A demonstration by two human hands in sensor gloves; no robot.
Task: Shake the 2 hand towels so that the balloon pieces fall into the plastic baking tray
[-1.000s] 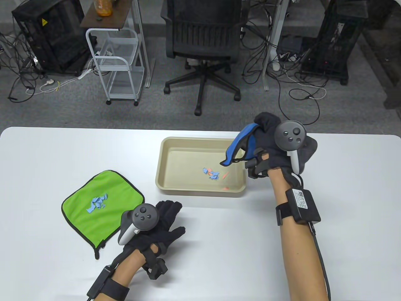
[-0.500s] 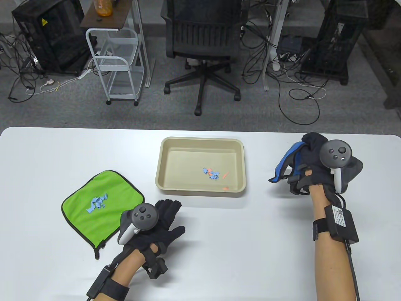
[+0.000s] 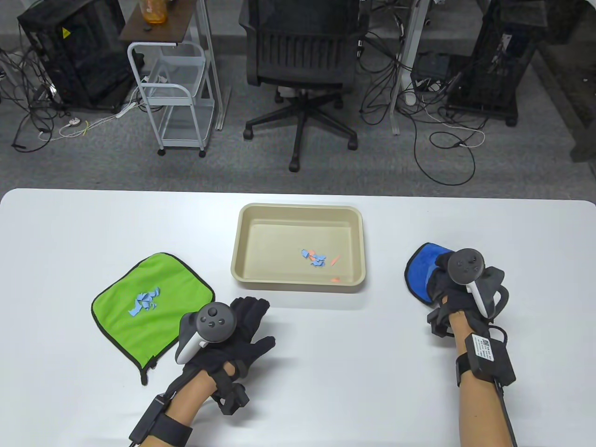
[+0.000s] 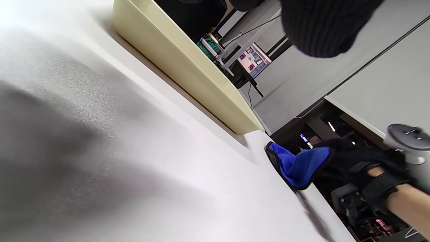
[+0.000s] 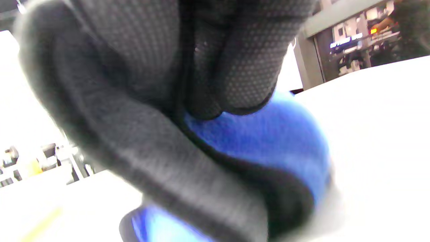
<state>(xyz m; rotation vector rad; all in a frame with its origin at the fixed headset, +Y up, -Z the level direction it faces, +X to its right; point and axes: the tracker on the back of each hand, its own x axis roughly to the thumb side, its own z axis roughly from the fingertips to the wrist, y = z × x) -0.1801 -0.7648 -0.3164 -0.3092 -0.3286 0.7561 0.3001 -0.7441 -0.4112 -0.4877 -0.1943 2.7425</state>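
The beige plastic tray (image 3: pixel 242 233) sits mid-table with blue and orange balloon pieces (image 3: pixel 319 260) inside. Right of it, my right hand (image 3: pixel 444 279) grips the blue hand towel (image 3: pixel 421 270), which now touches the table; the left wrist view shows the blue towel (image 4: pixel 299 164) folded under that hand, and the right wrist view shows the fingers (image 5: pixel 231 60) pinching the blue cloth (image 5: pixel 268 141). The green hand towel (image 3: pixel 153 307) lies flat at the left with blue balloon pieces (image 3: pixel 145 301) on it. My left hand (image 3: pixel 244 326) rests flat on the table beside it, holding nothing.
The tray's side wall (image 4: pixel 188 67) shows close in the left wrist view. Beyond the table's far edge stand an office chair (image 3: pixel 300 70), a white cart (image 3: pixel 172 93) and computer towers with cables on the floor.
My right hand has carried the blue towel from above the tray's right end out to the right and down onto the table. The left hand has not moved.
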